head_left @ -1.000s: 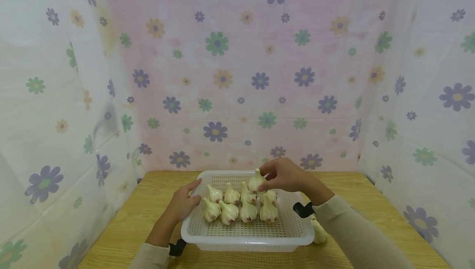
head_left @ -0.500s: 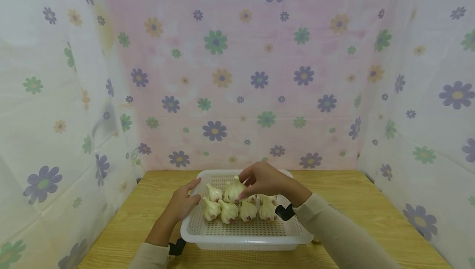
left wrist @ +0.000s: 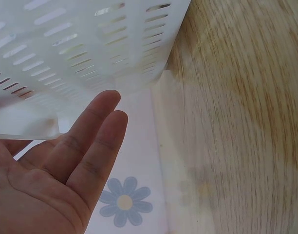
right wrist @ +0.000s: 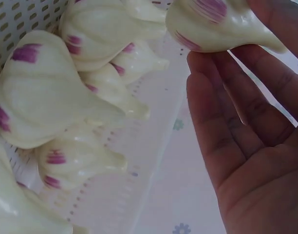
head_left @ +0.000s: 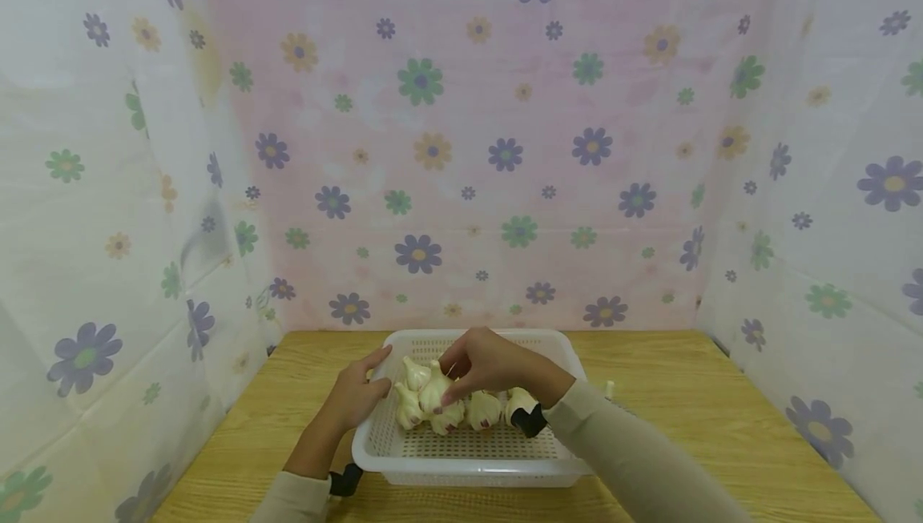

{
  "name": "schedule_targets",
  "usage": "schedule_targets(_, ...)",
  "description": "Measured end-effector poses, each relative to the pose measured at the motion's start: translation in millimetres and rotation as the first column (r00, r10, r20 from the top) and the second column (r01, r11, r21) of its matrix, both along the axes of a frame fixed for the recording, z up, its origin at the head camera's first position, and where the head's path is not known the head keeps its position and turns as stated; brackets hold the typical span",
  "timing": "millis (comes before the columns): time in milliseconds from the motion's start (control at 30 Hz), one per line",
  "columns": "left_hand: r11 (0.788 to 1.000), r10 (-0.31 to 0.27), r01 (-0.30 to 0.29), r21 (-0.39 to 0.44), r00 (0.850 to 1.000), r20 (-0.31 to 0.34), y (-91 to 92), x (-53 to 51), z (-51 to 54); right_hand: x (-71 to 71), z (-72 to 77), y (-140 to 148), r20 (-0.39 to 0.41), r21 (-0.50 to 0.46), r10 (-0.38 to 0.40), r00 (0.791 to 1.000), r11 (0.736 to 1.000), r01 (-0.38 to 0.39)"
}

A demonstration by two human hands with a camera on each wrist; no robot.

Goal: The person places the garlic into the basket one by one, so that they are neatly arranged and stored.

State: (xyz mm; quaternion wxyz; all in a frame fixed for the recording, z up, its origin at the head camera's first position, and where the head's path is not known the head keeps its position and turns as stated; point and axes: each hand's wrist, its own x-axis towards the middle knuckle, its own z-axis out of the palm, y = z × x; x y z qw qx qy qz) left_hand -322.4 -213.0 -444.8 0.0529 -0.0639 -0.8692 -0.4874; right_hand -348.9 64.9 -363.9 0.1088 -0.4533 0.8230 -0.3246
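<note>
A white plastic basket (head_left: 476,465) with a slotted bottom holds several garlic bulbs (head_left: 483,409), pale with purple marks at their base. My right hand (head_left: 497,359) pinches one garlic bulb (head_left: 433,391) between thumb and fingers, just above others in the left part of the basket. That same held bulb (right wrist: 212,29) lies at the fingertips in the right wrist view, neck toward the thumb. On the basket's left rim, my left hand (head_left: 351,397) has thumb and forefinger over the edge. Two of its fingers (left wrist: 98,151) extend below the rim outside, in the left wrist view.
The basket stands on a wood-grain table (head_left: 685,411). Flower-patterned cloth (head_left: 461,106) encloses the back and both sides. Right of the basket, a pale stem tip (head_left: 609,389) shows behind the right sleeve (head_left: 634,451), which hides what is below it.
My right hand has carried the garlic bulb leftward and lower, from the basket's back right to the bulbs at its left. The left hand has stayed on the rim.
</note>
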Motion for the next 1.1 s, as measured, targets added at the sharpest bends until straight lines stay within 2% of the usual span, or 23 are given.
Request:
schedule_targets(300, 1.000, 0.006, -0.006, 0.002, 1.000, -0.004, -1.3, 0.5, -1.4, 1.1, -8.2, -21.7, 0.035, 0.085, 0.049, 0.998, 0.995, -0.052)
schedule_targets(533, 1.000, 0.014, -0.014, -0.014, 1.000, -0.015, -1.9, -0.9, -3.9, 0.7, -19.2, -37.9, -0.055, 0.197, 0.074, 0.996, 0.978, -0.062)
schedule_targets(867, 1.000, 0.014, -0.014, -0.006, 1.000, -0.024, -1.8, -0.2, -1.4, 5.5, -23.6, -56.1, -0.144, 0.277, 0.098, 0.985, 0.959, -0.055)
schedule_targets(1000, 1.000, 0.008, -0.008, 0.003, 1.000, -0.024, -1.7, -0.1, -0.7, 11.0, -26.0, -61.3, -0.047, 0.293, 0.039, 0.998, 0.956, -0.023)
schedule_targets(1100, 1.000, 0.003, -0.003, 0.002, 1.000, -0.023, -1.6, -0.7, -0.7, 16.0, -26.6, -63.4, 0.045, 0.295, -0.002, 0.999, 0.956, -0.012)
